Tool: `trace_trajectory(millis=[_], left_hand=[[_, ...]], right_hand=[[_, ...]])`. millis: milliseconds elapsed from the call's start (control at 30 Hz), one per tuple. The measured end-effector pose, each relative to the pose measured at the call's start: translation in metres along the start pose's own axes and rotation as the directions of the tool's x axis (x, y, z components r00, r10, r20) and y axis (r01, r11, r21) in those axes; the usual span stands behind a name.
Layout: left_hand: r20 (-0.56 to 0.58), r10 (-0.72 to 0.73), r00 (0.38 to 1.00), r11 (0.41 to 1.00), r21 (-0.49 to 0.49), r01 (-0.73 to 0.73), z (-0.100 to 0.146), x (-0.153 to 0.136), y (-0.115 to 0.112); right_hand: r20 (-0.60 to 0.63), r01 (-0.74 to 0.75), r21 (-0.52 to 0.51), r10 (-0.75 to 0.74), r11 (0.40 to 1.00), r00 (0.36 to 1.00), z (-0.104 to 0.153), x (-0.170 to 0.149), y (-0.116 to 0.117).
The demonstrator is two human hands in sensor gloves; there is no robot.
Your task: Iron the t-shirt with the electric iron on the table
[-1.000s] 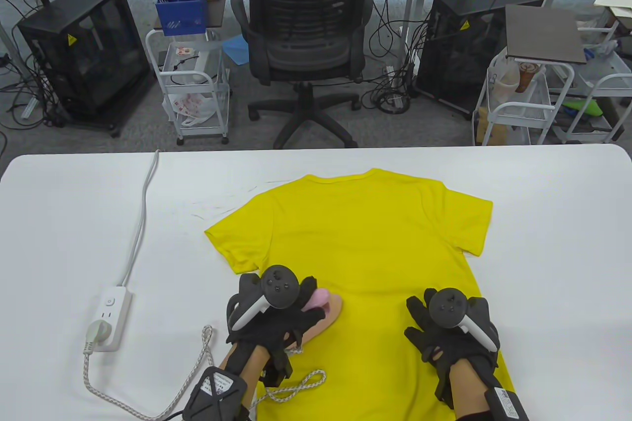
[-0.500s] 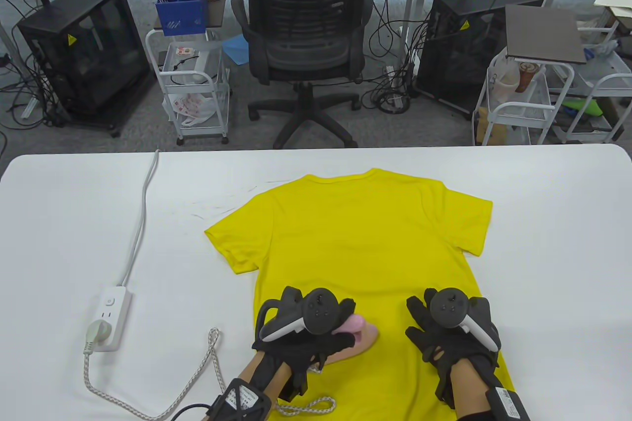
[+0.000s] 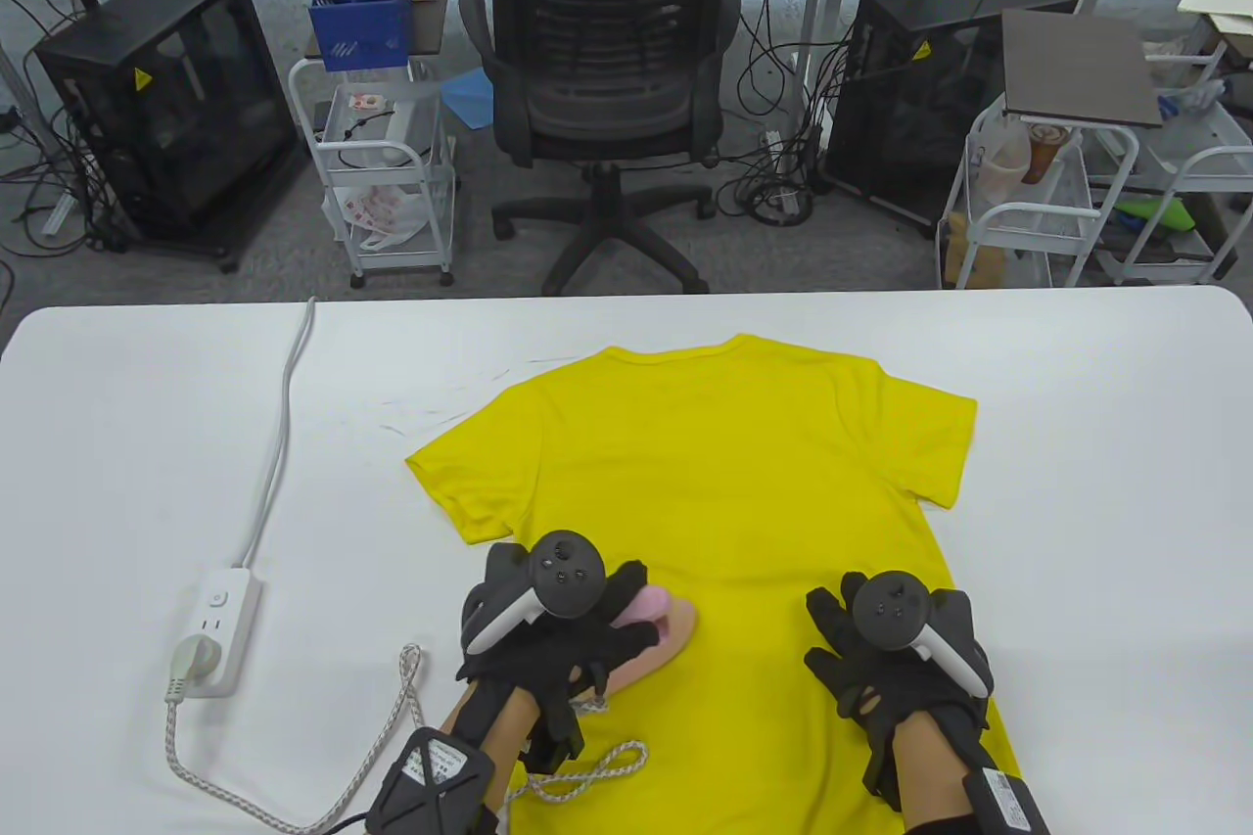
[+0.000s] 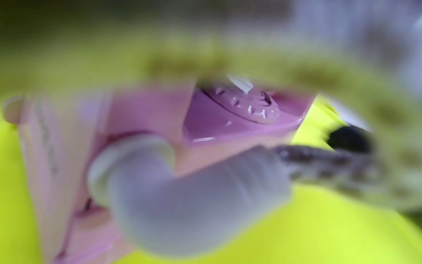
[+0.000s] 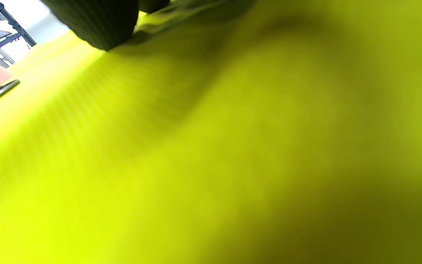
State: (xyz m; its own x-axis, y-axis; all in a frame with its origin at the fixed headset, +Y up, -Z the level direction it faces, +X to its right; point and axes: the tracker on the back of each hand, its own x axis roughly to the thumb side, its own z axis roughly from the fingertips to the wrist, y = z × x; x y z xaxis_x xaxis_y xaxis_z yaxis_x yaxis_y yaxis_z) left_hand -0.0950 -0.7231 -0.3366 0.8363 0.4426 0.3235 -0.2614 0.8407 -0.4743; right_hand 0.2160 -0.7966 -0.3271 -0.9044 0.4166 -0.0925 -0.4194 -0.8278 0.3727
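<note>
ironing under way: left hand (image 3: 548, 639) grips the pink iron (image 3: 666, 629) on the yellow t-shirt (image 3: 724, 463) at its lower left; right hand (image 3: 896, 669), fingers spread, presses the hem flat. the upper shirt appears not yet ironed.

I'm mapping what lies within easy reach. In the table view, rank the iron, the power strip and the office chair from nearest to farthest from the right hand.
From the right hand:
1. Iron, just to its left on the yellow t-shirt, held by the left hand.
2. Power strip, far left on the table.
3. Office chair, beyond the table's far edge.
</note>
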Motion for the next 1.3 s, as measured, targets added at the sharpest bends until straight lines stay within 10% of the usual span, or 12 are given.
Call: trace_trajectory(millis=[233, 667, 1133, 1300], left_hand=[[0.181, -0.152, 0.972, 0.985, -0.059, 0.165, 0.003, 0.05, -0.023], [-0.308, 0.0, 0.951, 0.976, 0.207, 0.068, 0.009, -0.036, 0.019], [0.174, -0.138, 0.975, 0.986, -0.065, 0.152, 0.003, 0.049, -0.023], [0.073, -0.175, 0.982, 0.985, 0.015, 0.174, 0.005, 0.044, -0.018]], right_hand=[[0.002, 0.001, 0.0, -0.001, 1.0, 1.0, 0.0, -0.001, 0.0], [0.006, 0.007, 0.001, -0.007, 1.0, 1.0, 0.0, -0.001, 0.0], [0.002, 0.006, 0.0, -0.006, 1.0, 1.0, 0.0, -0.002, 0.0], [0.003, 0.003, 0.001, -0.003, 1.0, 1.0, 0.0, -0.002, 0.0]])
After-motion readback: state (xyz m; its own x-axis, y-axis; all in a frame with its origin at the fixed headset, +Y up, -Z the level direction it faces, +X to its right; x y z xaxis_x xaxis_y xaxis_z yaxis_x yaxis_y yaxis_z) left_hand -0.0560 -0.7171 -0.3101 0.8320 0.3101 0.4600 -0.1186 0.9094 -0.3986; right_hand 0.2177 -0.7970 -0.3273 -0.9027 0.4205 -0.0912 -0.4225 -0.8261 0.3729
